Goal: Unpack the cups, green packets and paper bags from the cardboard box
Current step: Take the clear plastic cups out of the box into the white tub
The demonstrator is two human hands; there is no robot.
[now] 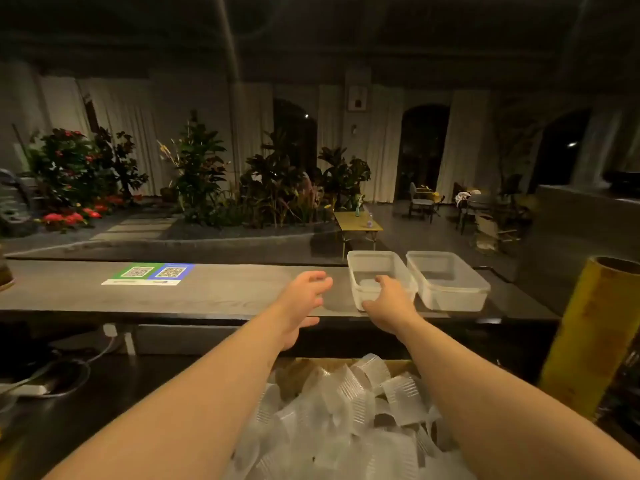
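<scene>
A cardboard box [293, 373] stands open at the bottom, right below me. It is heaped with several ribbed clear plastic cups [349, 407]. No green packets or paper bags show. Both my arms reach past the box to the raised counter [214, 292]. My left hand [304, 299] hovers over the counter's front edge with spread fingers and holds nothing. My right hand [388, 299] is at the near end of a clear plastic tub [377, 261], with its fingers stretched over the near rim and into the tub.
A second clear tub [450, 282] sits just right of the first. A tall yellow cylinder [595, 341] stands at the right, beside the box. A QR-code sheet [149, 273] lies on the counter's left. Cables and a power strip [34, 388] lie on the lower surface at left.
</scene>
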